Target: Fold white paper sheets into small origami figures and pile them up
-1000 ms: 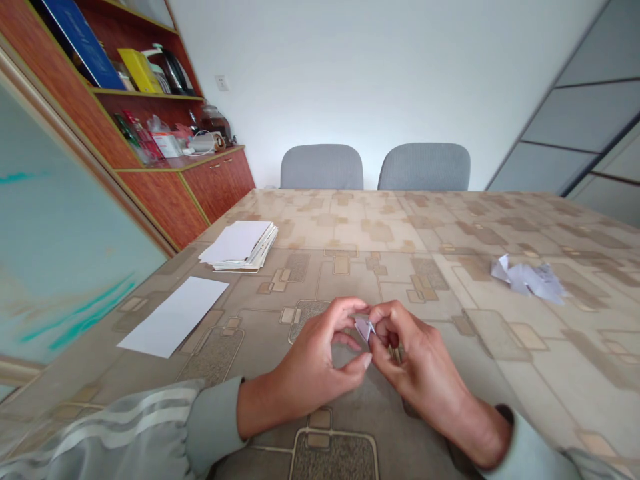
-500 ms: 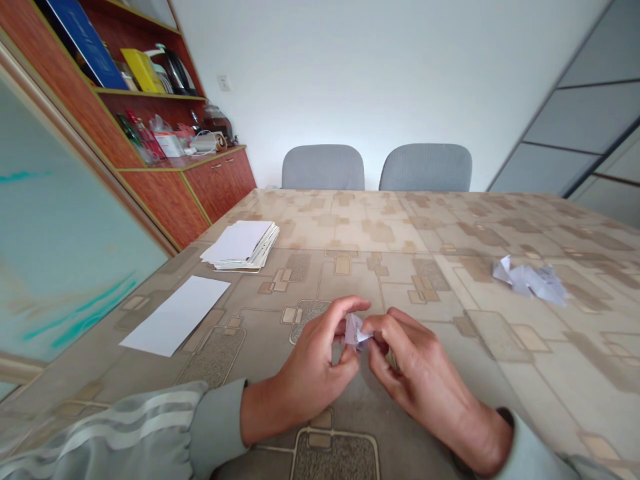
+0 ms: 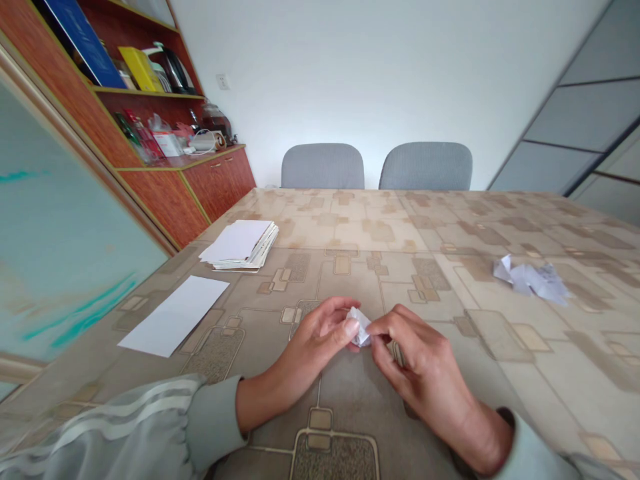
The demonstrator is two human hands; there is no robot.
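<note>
A small folded piece of white paper [image 3: 361, 327] sits between my two hands, just above the patterned table [image 3: 450, 293]. My left hand [image 3: 313, 343] pinches its left side with thumb and fingertips. My right hand [image 3: 415, 363] pinches its right side, fingers curled. Most of the paper is hidden by my fingers.
A single white sheet [image 3: 175, 315] lies at the left. Behind it rests a stack of white sheets [image 3: 241, 245]. Several folded white paper pieces [image 3: 531, 278] lie at the right. Two grey chairs [image 3: 375, 167] stand at the far edge, a wooden cabinet [image 3: 190, 180] at the left.
My fingers have shifted around the small paper: the left thumb has come up onto it, and the hands have settled slightly lower and closer to the table.
</note>
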